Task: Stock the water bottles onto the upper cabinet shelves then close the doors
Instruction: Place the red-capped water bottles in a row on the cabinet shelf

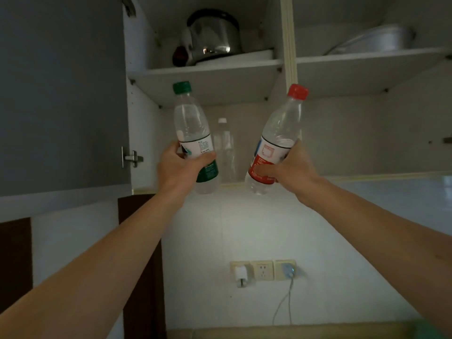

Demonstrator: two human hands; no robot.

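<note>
My left hand (181, 167) grips a clear water bottle with a green cap and green label (193, 133), held nearly upright in front of the left cabinet bay. My right hand (291, 170) grips a second bottle with a red cap and red label (276, 140), tilted with its cap to the right. Both bottles hang just outside the lower shelf's front edge (232, 185). Between them, a clear bottle with a white cap (223, 148) stands on that lower shelf. The grey left cabinet door (61, 94) stands open.
On the upper shelf (215, 69) sit a steel kettle (212, 36) and, in the right bay, a metal pan (376, 40). A vertical divider (289, 57) splits the bays. Wall sockets (263, 270) with a plug and cable lie on the tiled wall below.
</note>
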